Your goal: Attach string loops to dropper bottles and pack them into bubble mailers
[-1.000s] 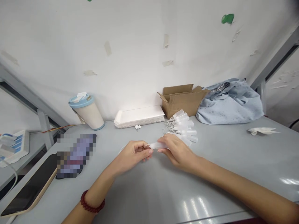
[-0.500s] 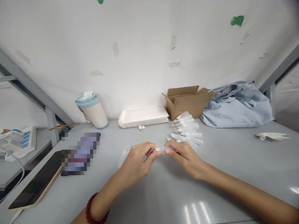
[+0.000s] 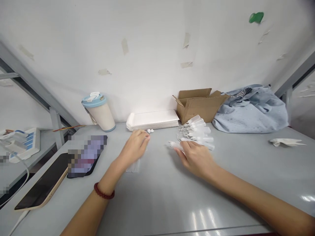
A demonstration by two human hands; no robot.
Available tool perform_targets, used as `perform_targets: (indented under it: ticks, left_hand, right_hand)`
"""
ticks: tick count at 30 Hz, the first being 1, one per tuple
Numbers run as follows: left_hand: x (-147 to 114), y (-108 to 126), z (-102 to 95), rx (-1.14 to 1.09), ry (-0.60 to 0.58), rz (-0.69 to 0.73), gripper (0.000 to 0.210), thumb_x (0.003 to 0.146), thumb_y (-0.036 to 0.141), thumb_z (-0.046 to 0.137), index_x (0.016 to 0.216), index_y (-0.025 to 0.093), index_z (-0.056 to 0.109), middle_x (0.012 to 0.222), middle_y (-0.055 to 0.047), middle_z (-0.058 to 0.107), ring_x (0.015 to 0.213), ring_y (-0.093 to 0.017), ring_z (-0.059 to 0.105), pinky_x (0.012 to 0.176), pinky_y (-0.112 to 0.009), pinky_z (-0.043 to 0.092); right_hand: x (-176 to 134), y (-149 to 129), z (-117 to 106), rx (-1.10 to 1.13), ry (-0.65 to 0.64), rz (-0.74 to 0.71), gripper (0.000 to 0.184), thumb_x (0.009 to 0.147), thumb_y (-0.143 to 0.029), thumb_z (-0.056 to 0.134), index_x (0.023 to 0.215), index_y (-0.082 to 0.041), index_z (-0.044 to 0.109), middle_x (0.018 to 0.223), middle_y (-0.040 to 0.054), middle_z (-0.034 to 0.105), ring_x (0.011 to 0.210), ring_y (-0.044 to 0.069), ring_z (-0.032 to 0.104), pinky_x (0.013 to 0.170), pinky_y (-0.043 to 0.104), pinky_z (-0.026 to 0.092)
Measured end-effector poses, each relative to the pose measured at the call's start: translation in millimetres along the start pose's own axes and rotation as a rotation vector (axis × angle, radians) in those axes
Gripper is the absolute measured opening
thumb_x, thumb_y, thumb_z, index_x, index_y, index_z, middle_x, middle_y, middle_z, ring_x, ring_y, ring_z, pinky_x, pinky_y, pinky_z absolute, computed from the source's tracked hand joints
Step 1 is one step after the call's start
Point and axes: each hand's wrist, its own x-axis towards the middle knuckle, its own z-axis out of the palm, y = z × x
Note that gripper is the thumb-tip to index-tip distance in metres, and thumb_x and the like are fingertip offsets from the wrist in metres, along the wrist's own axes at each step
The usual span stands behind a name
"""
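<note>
Fingers (image 3: 181, 156) of the right hand (image 3: 200, 160): clamped on one white translucent tube (image 3: 175, 144), at the near left edge of a pile of corded tubes (image 3: 200, 130). Long axis of held tube: roughly left to right, corded end toward the left hand (image 3: 134, 147), opposite end hidden beneath the fingers. Direction of pile from right-hand fingers: just beyond, slightly right; right hand nearer. Nearest tubes of pile: partly covered by same hand. Contact of held tube with desk (image 3: 157, 203): cannot tell. Left-hand fingers: bent, close together; any grip hidden, cannot tell. Beneath left hand: clear tubes (image 3: 133, 166), partly covered. Just beyond left-hand fingers: white scraps (image 3: 150, 130), then a stack of white sleeves (image 3: 154, 119). Obstruction behind pile: open cardboard box (image 3: 200, 109). Right of box: light blue cloth bag (image 3: 251, 113). Far left: lidded tumbler (image 3: 101, 114), phone (image 3: 45, 183).
</note>
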Motion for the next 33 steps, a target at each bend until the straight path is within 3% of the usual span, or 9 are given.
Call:
perform_targets:
  ticks: [3, 6, 13, 19, 33]
  left_hand:
    - [13.2, -24.5, 7.6, -0.006, -0.009, -0.010, 0.035, 0.092, 0.028, 0.031, 0.109, 0.016, 0.060, 0.123, -0.012, 0.055, 0.118, -0.026, 0.045, 0.101, -0.043, 0.036]
    - [21.4, -32.8, 15.3, -0.012, -0.076, 0.003, 0.041, 0.094, 0.031, 0.027, 0.119, 0.018, 0.056, 0.135, -0.008, 0.049, 0.126, -0.025, 0.039, 0.105, -0.043, 0.031]
    - [22.1, -25.5, 13.9, 0.006, -0.212, -0.020, 0.051, 0.096, 0.044, 0.020, 0.131, 0.021, 0.049, 0.144, -0.005, 0.040, 0.131, -0.024, 0.030, 0.107, -0.043, 0.026]
    - [19.1, -21.2, 8.0, 0.031, -0.307, -0.052, 0.060, 0.091, 0.059, 0.022, 0.137, 0.025, 0.042, 0.149, -0.005, 0.033, 0.129, -0.034, 0.028, 0.103, -0.052, 0.025]
    - [17.7, -13.6, 11.2, 0.031, -0.365, -0.027, 0.060, 0.091, 0.061, 0.016, 0.135, 0.032, 0.044, 0.148, -0.001, 0.035, 0.129, -0.035, 0.027, 0.101, -0.054, 0.022]
  right_hand:
    - [3.1, -1.6, -4.2, -0.101, -0.035, 0.072, 0.030, 0.092, -0.032, 0.043, 0.071, -0.015, 0.058, 0.062, 0.0080, 0.063, 0.059, 0.021, 0.058, 0.045, 0.027, 0.018]
    - [6.9, 0.2, -5.7, -0.158, -0.069, 0.138, 0.028, 0.093, -0.030, 0.043, 0.077, -0.014, 0.060, 0.068, 0.0086, 0.064, 0.064, 0.022, 0.059, 0.045, 0.027, 0.018]
    - [11.9, 11.4, -3.5, -0.214, -0.072, 0.184, 0.027, 0.095, -0.023, 0.039, 0.085, -0.010, 0.061, 0.082, 0.0151, 0.061, 0.081, 0.026, 0.055, 0.047, 0.028, 0.026]
    - [9.9, 11.3, -2.0, -0.162, -0.082, 0.160, 0.024, 0.092, -0.025, 0.044, 0.081, -0.012, 0.061, 0.084, 0.0161, 0.058, 0.084, 0.028, 0.051, 0.049, 0.029, 0.033]
    - [11.1, 11.8, -1.4, -0.156, -0.119, 0.211, 0.026, 0.092, -0.029, 0.044, 0.086, -0.011, 0.061, 0.089, 0.0158, 0.056, 0.088, 0.028, 0.050, 0.054, 0.029, 0.034]
